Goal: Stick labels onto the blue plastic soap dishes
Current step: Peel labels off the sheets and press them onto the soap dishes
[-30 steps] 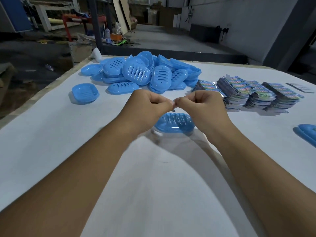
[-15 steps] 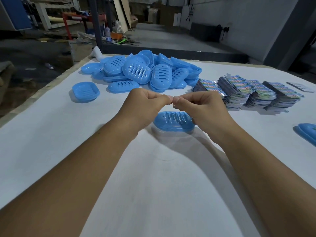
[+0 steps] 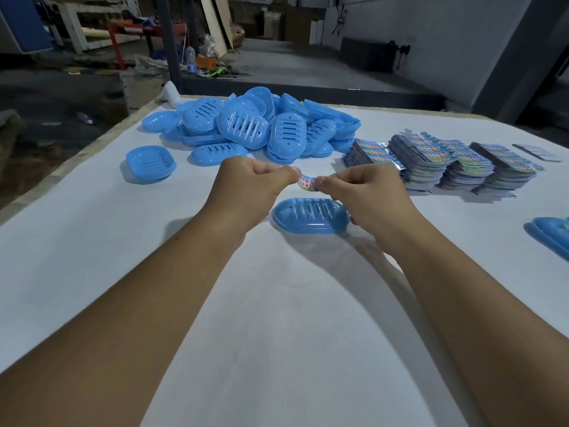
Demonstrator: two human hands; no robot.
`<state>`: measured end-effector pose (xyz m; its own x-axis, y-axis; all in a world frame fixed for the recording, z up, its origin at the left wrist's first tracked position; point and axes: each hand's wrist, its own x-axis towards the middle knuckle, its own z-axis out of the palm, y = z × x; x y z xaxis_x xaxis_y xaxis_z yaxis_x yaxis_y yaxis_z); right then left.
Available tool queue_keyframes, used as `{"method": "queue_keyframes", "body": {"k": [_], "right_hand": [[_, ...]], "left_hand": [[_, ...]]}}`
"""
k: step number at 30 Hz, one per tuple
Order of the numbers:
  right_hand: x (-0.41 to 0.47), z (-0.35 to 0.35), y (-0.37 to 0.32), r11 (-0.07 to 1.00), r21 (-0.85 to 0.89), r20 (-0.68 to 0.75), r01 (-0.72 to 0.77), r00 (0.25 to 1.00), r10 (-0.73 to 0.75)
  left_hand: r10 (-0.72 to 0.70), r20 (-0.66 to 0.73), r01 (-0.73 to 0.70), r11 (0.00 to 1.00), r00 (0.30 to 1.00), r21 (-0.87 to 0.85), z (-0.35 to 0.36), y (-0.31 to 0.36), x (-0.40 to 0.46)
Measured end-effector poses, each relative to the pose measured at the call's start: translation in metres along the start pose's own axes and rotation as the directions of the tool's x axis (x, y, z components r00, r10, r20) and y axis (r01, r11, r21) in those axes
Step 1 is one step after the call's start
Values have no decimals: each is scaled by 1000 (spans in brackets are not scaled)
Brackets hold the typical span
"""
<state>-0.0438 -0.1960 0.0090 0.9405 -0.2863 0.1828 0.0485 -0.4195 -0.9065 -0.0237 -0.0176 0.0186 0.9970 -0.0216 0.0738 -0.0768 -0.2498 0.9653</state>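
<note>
A small printed label (image 3: 307, 182) is stretched between my two hands just above a blue soap dish (image 3: 311, 216) that lies upside down on the white table (image 3: 277, 318). My left hand (image 3: 249, 188) pinches the label's left end between thumb and fingers. My right hand (image 3: 366, 192) pinches its right end. A heap of blue soap dishes (image 3: 255, 127) lies behind my hands. Stacks of colourful label sheets (image 3: 443, 161) sit at the right.
A single blue dish (image 3: 151, 163) sits alone at the left, near the table's left edge. Another blue dish (image 3: 551, 237) pokes in at the right edge. Beyond the table lie a concrete floor, a post and workshop clutter.
My hands have drawn apart, and the label now shows spread between them. Before, the fingertips were pressed together with the label hidden.
</note>
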Motion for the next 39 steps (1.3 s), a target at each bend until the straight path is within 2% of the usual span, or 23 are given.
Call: {"method": "queue_keyframes", "body": {"k": [8,14,25,29,33,39], "right_hand": [[2,0,0,986,82,30,-142,990,140],[0,-2,-3,984,89,64,-154,987,149],[0,-7,-6,976,20,55,-217,975,215],[1,-7,-3,974,10,104,-228,969,226],[4,-6,0,973,-24,132,-230,964,231],[8,-4,2,971,-95,125,-218,965,229]], "left_hand": [[-70,6,70,996,998,-46,3,-5,5],[-51,-13,50,998,999,-42,4,-7,8],[51,-50,-39,977,997,210,15,-13,9],[73,-48,-58,963,996,265,19,-14,8],[100,-67,-66,917,993,393,19,-20,12],[103,-36,-71,864,994,498,19,-21,16]]}}
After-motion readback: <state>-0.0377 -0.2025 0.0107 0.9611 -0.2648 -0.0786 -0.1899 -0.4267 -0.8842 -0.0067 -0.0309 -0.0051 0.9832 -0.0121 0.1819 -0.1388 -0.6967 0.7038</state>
